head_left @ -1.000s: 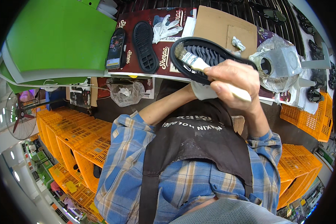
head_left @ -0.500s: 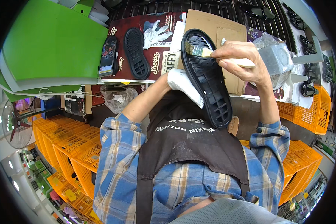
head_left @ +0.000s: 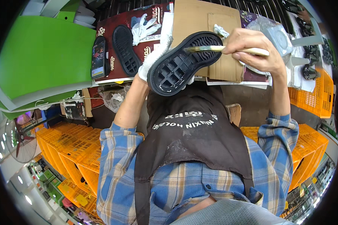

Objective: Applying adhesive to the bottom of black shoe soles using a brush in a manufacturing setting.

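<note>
My left hand [head_left: 156,54], in a white glove, holds a black shoe sole [head_left: 172,71] from its left side and from beneath. The sole is tilted, its gridded heel near me at the lower left and its wavy-ribbed forefoot at the upper right. White smears show along the heel rim. Bare, my right hand [head_left: 253,48] grips the pale handle of a paintbrush [head_left: 214,48]. The bristles touch the sole's inner face around its middle. Left of my gloved hand, a second black sole [head_left: 124,48] lies on the dark red cardboard, beside an unworn white glove [head_left: 144,29].
A phone [head_left: 99,58] lies at the cardboard's left edge, next to a large green panel [head_left: 49,52]. Brown cardboard [head_left: 195,18] covers the middle of the bench. A clear plastic container [head_left: 278,39] stands at right. Orange crates [head_left: 71,144] flank me; black shoes [head_left: 311,71] line the far right.
The sole has swung clockwise, its heel moving left and its forefoot right. My left hand has moved left with it. The brush has shifted from the toe end to the sole's middle.
</note>
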`<state>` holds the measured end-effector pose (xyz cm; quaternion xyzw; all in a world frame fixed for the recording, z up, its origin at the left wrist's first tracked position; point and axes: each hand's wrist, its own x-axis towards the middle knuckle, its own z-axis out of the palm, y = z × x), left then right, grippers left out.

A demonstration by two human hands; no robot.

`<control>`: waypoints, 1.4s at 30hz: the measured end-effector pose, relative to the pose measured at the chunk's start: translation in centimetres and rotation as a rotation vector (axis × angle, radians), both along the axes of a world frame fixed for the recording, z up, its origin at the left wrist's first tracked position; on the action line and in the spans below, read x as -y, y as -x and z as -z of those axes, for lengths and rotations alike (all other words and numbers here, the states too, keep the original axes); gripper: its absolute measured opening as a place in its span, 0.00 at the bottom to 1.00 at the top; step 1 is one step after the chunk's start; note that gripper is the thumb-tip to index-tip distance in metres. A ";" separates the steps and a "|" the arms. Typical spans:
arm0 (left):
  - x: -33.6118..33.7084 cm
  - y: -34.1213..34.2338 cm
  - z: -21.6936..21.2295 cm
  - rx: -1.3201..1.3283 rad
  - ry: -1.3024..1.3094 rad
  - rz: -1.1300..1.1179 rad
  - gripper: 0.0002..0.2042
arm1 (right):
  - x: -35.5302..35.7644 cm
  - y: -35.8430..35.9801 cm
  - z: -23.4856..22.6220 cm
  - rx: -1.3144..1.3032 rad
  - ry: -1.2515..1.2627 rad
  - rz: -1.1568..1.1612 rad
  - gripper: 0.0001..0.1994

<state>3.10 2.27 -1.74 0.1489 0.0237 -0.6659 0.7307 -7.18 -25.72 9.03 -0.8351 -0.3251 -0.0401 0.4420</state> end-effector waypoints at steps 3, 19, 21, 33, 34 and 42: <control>-0.5 0.0 1.0 -0.062 -0.012 0.097 0.39 | 0.0 -0.1 0.8 -0.013 0.018 -0.039 0.07; -0.6 1.8 -0.9 -0.042 -0.367 -0.247 0.33 | 1.1 3.0 5.6 -0.032 0.062 0.667 0.08; -0.8 1.8 -0.4 0.151 -0.310 -0.213 0.31 | -0.1 3.3 6.0 -0.066 0.026 0.742 0.08; 0.7 3.0 -2.8 1.118 -0.275 -0.082 0.36 | -4.0 3.2 5.3 -0.479 -0.562 0.898 0.14; 0.9 3.0 -2.9 1.117 -0.277 -0.079 0.36 | -4.3 3.3 5.1 -0.480 -0.564 0.898 0.14; 1.2 1.8 -0.9 1.182 -0.322 -0.241 0.37 | -6.1 4.4 3.6 -0.485 -0.542 0.789 0.12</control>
